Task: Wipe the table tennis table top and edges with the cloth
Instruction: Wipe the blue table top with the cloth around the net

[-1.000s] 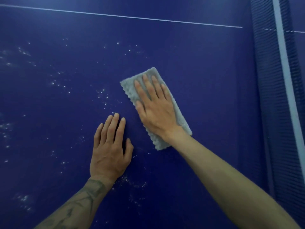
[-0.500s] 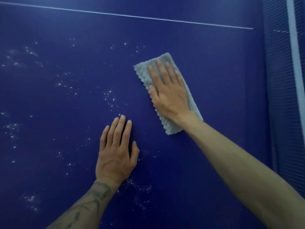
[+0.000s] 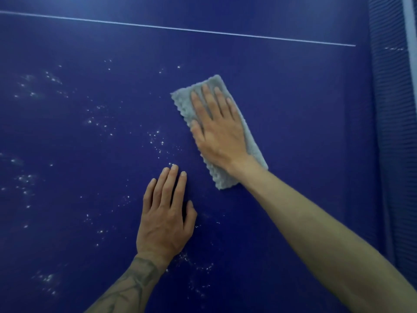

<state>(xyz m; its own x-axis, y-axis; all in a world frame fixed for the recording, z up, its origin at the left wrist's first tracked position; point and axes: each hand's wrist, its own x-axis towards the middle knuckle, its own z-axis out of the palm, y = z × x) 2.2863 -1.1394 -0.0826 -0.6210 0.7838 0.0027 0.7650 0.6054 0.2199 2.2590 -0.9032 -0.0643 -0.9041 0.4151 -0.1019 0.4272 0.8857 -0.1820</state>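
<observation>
A folded grey cloth (image 3: 183, 102) lies flat on the dark blue table tennis table top (image 3: 304, 114). My right hand (image 3: 216, 129) presses on the cloth with straight, spread fingers and covers most of it. My left hand (image 3: 165, 218) rests flat on the bare table top just below and left of the cloth, fingers straight and together. White specks and droplets (image 3: 155, 138) dot the surface to the left of the cloth and around my left hand.
A thin white line (image 3: 180, 29) crosses the table top near the far side. The net (image 3: 392, 132) with its white top band (image 3: 409, 21) runs along the right edge of the view.
My right hand slid the cloth away from me and to the right over the first half second. Since then it has barely shifted. My left hand has stayed planted.
</observation>
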